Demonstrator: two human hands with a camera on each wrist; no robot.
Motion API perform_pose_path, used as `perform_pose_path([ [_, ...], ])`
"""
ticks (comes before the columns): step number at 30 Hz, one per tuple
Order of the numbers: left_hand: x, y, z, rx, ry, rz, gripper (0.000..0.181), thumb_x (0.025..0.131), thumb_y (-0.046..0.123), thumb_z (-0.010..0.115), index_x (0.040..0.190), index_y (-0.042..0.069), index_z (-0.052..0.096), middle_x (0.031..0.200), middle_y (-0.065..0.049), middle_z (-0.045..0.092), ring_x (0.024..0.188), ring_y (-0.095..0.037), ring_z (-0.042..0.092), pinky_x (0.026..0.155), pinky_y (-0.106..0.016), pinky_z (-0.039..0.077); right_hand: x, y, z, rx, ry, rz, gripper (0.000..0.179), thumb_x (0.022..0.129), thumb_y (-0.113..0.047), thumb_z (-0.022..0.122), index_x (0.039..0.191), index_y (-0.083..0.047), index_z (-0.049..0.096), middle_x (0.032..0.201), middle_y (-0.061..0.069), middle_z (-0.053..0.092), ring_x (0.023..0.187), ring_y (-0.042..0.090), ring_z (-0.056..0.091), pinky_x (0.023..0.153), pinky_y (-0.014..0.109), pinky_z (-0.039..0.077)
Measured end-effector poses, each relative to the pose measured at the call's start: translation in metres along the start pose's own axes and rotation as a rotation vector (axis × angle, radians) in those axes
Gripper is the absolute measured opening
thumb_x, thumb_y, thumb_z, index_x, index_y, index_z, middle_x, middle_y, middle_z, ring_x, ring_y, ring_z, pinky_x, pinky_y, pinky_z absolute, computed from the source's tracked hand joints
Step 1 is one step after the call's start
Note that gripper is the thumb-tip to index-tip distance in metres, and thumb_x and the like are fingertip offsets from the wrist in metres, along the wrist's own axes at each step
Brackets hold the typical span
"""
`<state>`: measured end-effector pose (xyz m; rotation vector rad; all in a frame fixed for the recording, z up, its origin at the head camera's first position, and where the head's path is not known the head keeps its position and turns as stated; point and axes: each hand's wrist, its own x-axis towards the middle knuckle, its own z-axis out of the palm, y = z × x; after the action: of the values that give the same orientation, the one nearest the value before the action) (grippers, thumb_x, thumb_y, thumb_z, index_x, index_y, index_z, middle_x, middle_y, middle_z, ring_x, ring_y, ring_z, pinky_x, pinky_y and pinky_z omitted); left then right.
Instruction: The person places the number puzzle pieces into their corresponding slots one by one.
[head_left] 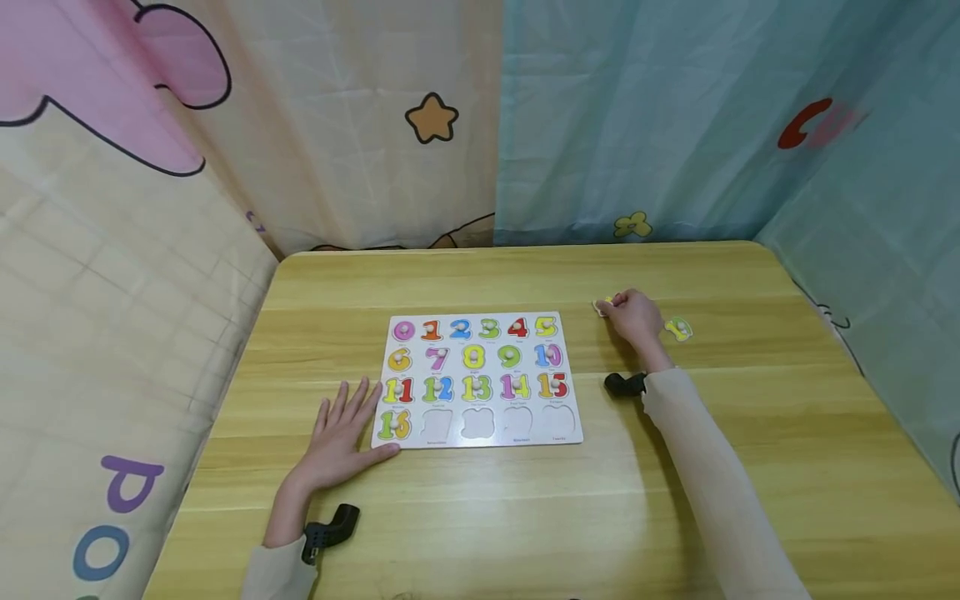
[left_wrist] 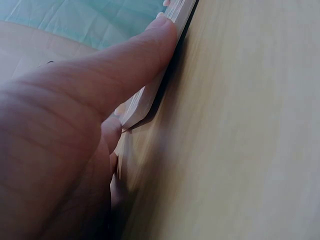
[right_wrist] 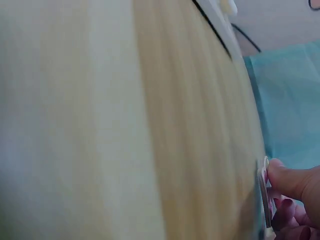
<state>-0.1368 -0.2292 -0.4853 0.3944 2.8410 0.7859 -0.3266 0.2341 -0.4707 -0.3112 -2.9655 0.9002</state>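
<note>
A white number puzzle board (head_left: 480, 408) lies on the table, with knobbed pieces from 0 to 16 set in it and several bare recesses in its bottom row. My left hand (head_left: 341, 442) rests at the board's lower left corner, fingers spread. In the left wrist view the thumb (left_wrist: 145, 45) lies along the board's edge (left_wrist: 142, 107). To the right of the board, my right hand (head_left: 636, 321) pinches a thin number puzzle piece (right_wrist: 265, 192) close over the table; the fingers partly hide its figure. Just right of that hand lies a yellow-green puzzle piece (head_left: 678, 328).
The wooden table (head_left: 480, 525) has its far edge against printed curtains (head_left: 645, 125). More curtain (head_left: 112, 333) hangs along the left side. Black wrist devices sit at the left wrist (head_left: 330, 531) and right wrist (head_left: 625, 385).
</note>
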Motion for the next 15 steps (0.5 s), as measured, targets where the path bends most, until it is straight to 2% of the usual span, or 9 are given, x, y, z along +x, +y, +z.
perform_pose_path([
  [3,-0.001,0.001,0.000,-0.003,-0.007,-0.002,0.095,0.083,0.057,0.063,0.153,0.013,0.017,0.157,-0.015,0.006,0.141,-0.038,-0.009,0.108,-0.054,-0.010,-0.010,-0.010,0.004,0.017,-0.016,-0.113,0.037,0.089,-0.041,0.064,0.092,-0.004,0.061,0.083,0.010,0.061,0.071,0.025,0.053,0.058,0.035,0.039],
  [7,-0.001,0.002,-0.002,-0.003,-0.004,-0.005,0.095,0.083,0.056,0.064,0.153,0.012,0.017,0.157,-0.015,0.006,0.141,-0.038,-0.009,0.108,-0.054,-0.010,-0.032,-0.043,0.011,0.030,-0.103,-0.321,0.033,0.087,-0.037,0.069,0.090,-0.005,0.063,0.075,0.006,0.057,0.064,0.020,0.049,0.056,0.033,0.038],
  [11,0.001,0.002,-0.002,-0.002,-0.005,-0.004,0.094,0.083,0.055,0.064,0.153,0.012,0.017,0.157,-0.015,0.006,0.141,-0.037,-0.010,0.108,-0.054,-0.010,-0.062,-0.082,0.025,0.013,-0.261,-0.511,0.027,0.085,-0.035,0.072,0.088,-0.010,0.064,0.069,-0.001,0.055,0.057,0.016,0.047,0.053,0.030,0.035],
  [15,0.002,0.003,-0.002,0.006,-0.010,-0.002,0.095,0.083,0.056,0.064,0.153,0.012,0.017,0.157,-0.015,0.006,0.141,-0.037,-0.010,0.108,-0.054,-0.010,-0.093,-0.110,0.049,-0.037,-0.419,-0.685,0.024,0.085,-0.038,0.072,0.085,-0.017,0.062,0.064,-0.008,0.052,0.055,0.009,0.046,0.050,0.025,0.035],
])
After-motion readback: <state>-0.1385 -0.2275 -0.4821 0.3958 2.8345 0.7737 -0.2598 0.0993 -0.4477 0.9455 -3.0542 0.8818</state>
